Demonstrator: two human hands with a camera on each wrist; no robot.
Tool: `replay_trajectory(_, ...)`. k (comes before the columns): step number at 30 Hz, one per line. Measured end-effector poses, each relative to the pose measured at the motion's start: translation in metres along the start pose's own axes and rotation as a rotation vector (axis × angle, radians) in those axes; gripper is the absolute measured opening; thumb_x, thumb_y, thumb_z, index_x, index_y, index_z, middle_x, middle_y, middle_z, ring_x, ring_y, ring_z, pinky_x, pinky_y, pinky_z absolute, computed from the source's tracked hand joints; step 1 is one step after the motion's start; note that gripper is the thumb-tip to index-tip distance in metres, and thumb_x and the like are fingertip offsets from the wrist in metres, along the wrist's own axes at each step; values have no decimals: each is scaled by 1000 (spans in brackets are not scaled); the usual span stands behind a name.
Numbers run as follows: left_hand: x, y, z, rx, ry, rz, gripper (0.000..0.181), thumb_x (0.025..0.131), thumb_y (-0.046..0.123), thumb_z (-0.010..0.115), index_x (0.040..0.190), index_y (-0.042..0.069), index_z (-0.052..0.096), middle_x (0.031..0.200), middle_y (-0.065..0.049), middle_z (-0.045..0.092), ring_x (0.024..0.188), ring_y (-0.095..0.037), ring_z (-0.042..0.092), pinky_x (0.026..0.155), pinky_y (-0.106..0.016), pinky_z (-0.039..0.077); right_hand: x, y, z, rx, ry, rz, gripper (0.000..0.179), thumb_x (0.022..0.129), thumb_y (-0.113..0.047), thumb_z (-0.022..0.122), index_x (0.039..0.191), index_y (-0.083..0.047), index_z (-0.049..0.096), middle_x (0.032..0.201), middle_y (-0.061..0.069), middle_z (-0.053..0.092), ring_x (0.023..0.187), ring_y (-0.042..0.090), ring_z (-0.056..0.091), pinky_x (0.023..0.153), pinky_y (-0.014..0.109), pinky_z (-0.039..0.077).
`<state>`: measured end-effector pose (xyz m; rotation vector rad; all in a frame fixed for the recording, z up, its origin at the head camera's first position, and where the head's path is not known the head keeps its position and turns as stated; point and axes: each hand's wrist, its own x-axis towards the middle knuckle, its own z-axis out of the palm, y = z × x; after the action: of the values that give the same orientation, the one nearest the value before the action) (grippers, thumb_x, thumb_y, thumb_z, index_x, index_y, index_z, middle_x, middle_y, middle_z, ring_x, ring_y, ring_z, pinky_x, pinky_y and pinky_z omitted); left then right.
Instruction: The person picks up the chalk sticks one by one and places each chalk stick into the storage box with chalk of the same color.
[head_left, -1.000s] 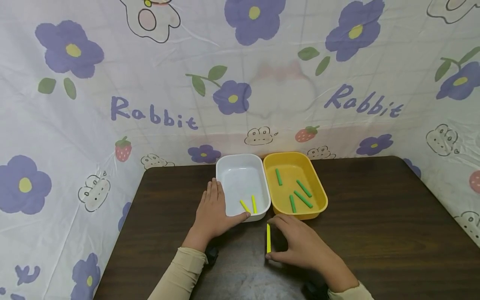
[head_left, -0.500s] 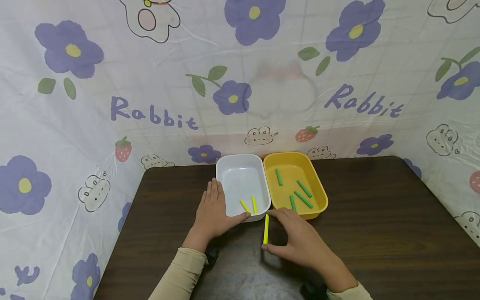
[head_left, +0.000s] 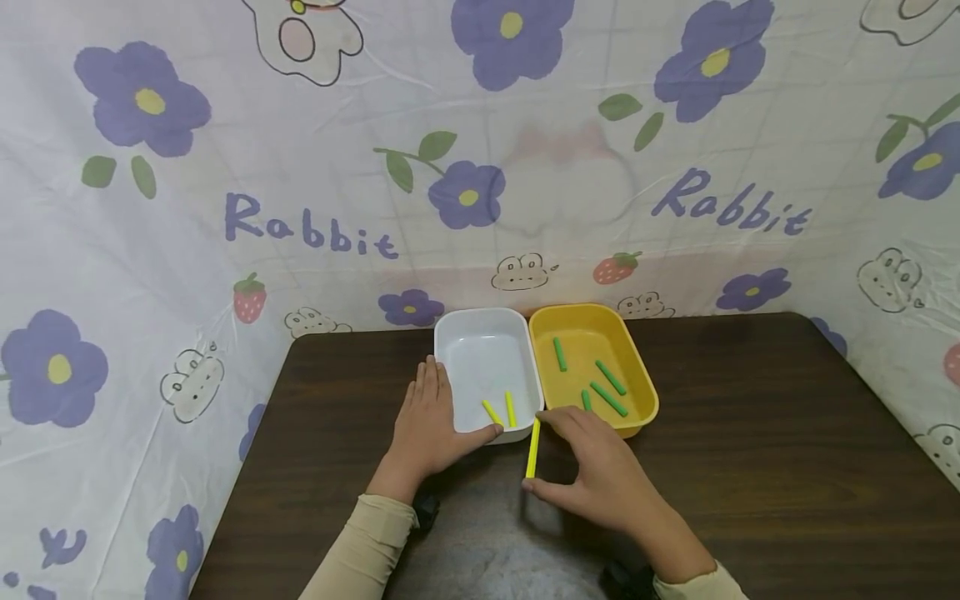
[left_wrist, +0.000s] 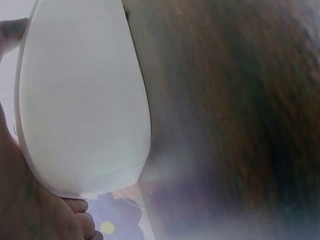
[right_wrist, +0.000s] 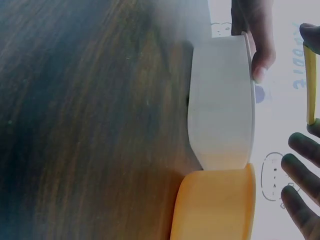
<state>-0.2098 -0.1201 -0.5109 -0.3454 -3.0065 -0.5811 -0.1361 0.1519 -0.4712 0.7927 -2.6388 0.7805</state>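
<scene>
My right hand (head_left: pixel 603 467) pinches a yellow stick (head_left: pixel 533 450) by its two ends, between thumb and forefinger. In the right wrist view, the same stick (right_wrist: pixel 311 85) spans the gap between those fingertips while the other fingers spread apart. It is held just in front of where the white tray (head_left: pixel 480 354) and the yellow tray (head_left: pixel 573 333) meet. My left hand (head_left: pixel 423 429) rests against the white tray's near left corner, fingers straight along its side and thumb at the front rim. Two yellow sticks (head_left: pixel 511 408) lie inside that tray.
Several green sticks (head_left: pixel 609 398) lie scattered in the yellow tray; my right fingers overlap its front edge. Both trays stand side by side on a dark wooden table (head_left: pixel 750 433), near its back edge. A printed cloth (head_left: pixel 570 192) hangs behind and at the sides.
My right hand has moved the yellow stick up and forward, from in front of the trays to the white tray's front right corner. The left hand has stayed put.
</scene>
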Motion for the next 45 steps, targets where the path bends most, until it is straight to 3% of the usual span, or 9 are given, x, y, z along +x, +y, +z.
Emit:
replay_trajectory(4, 1, 2, 0, -18, 1, 4, 136, 81, 89, 59, 167, -6, 13, 177, -25, 8, 166, -41, 10, 132, -55, 20, 3, -2, -2, -17, 38, -8, 83, 76, -55, 93, 141, -13, 63, 134, 4, 68, 115, 19, 64, 96, 44, 57)
replay_trajectory(12, -1, 2, -1, -17, 6, -1, 136, 81, 89, 60, 167, -7, 14, 177, -25, 8, 165, -42, 12, 132, -54, 21, 13, -2, -4, -57, 93, -2, 87, 76, -54, 93, 145, -12, 61, 139, 9, 65, 128, 30, 60, 109, 57, 50)
replay_trajectory(22, -2, 2, -2, -23, 5, 0, 136, 82, 88, 60, 168, -5, 11, 177, -25, 8, 165, -42, 13, 132, -54, 21, 30, 9, -3, -96, 127, 38, 84, 78, -54, 90, 145, -10, 62, 137, 14, 67, 127, 38, 62, 113, 61, 45)
replay_trajectory(34, 0, 1, -2, 5, -9, -8, 136, 82, 91, 55, 168, -5, 11, 177, -23, 4, 166, -40, 11, 133, -52, 17, 43, 15, 4, -123, 102, 134, 85, 79, -54, 89, 145, -10, 62, 134, 13, 68, 129, 37, 61, 122, 63, 37)
replay_trajectory(45, 0, 2, -1, 6, -19, -11, 137, 82, 92, 54, 168, -5, 11, 178, -22, 2, 166, -39, 9, 134, -52, 17, 50, 17, 9, -119, 98, 203, 84, 79, -54, 89, 146, -11, 62, 134, 16, 68, 128, 42, 60, 118, 66, 40)
